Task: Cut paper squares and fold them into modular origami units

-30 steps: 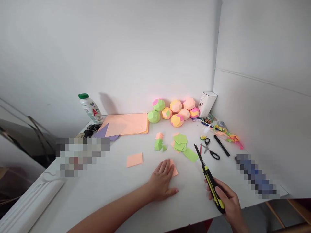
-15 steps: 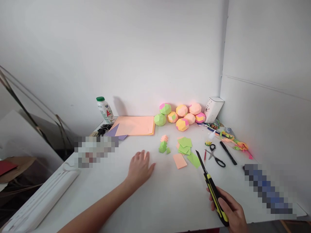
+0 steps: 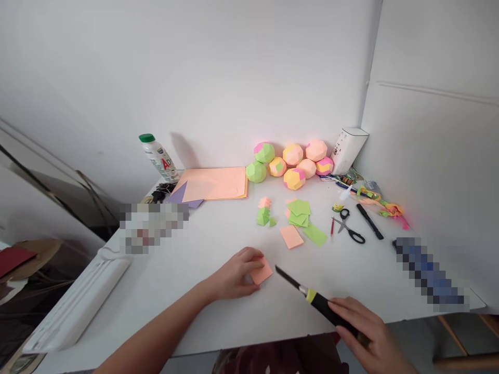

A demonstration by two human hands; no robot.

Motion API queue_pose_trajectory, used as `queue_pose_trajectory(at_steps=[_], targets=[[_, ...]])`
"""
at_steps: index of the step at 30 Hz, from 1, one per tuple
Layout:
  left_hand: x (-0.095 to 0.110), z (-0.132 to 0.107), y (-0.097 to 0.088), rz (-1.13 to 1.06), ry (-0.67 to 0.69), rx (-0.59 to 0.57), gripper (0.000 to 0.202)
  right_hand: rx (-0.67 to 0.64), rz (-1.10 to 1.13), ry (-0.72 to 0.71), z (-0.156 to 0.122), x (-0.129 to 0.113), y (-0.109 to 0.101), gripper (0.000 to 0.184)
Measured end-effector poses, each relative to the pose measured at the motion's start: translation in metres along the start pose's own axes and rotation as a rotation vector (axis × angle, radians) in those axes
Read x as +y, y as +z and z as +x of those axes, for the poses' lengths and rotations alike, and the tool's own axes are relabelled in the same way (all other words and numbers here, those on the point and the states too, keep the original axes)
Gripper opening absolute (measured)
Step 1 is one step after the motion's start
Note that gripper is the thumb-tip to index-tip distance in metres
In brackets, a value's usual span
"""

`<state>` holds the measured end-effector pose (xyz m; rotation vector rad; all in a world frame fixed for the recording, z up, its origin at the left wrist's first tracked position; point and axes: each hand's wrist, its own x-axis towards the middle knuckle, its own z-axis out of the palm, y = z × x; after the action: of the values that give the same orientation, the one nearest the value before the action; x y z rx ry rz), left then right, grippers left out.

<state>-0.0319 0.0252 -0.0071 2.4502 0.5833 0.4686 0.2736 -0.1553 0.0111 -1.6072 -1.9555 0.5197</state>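
My left hand [image 3: 234, 274] rests on the white table [image 3: 187, 291] with curled fingers pinching a small orange paper square [image 3: 262, 271] near the front edge. My right hand [image 3: 366, 337] grips the black and yellow handle of a utility knife [image 3: 312, 298]; its extended blade points left toward the orange square, close to its right edge. A second orange square [image 3: 291, 236] lies farther back beside a pile of green paper squares [image 3: 299, 213].
Several folded paper balls [image 3: 290, 163] sit against the back wall beside a white box [image 3: 346, 149]. A stack of orange sheets [image 3: 214, 183], a green-capped bottle [image 3: 156, 156], scissors [image 3: 351, 228], a black pen [image 3: 369, 221], small folded paper pieces [image 3: 265, 213] and a white tray [image 3: 78, 304] lie around.
My left hand took the orange square at the left and drew it toward the front edge. My right hand swung the knife from pointing away to pointing left at the square.
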Motion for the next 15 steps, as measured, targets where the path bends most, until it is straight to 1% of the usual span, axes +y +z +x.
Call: queue_pose_trajectory(at_steps=[1, 3, 5, 8, 12, 15], targets=[[-0.002, 0.001, -0.002, -0.022, 0.003, -0.002, 0.044, -0.058, -0.084, -0.033, -0.003, -0.005, -0.002, 0.035], [-0.004, 0.0, -0.005, -0.059, 0.006, 0.011, 0.043, -0.101, -0.2, -0.079, -0.006, -0.014, -0.005, 0.037], [-0.005, -0.001, -0.006, -0.081, 0.012, 0.029, 0.036, -0.13, -0.262, -0.105, -0.005, -0.019, -0.006, 0.038], [-0.004, -0.001, -0.006, -0.07, 0.021, 0.056, 0.022, -0.141, -0.305, -0.12, -0.001, -0.02, -0.003, 0.039], [-0.006, 0.001, 0.0, 0.001, 0.049, 0.104, 0.023, -0.154, -0.311, -0.159, 0.005, -0.022, 0.0, 0.037], [-0.007, 0.002, 0.004, 0.024, 0.033, 0.16, 0.019, -0.174, -0.3, -0.187, 0.008, -0.026, 0.001, 0.038]])
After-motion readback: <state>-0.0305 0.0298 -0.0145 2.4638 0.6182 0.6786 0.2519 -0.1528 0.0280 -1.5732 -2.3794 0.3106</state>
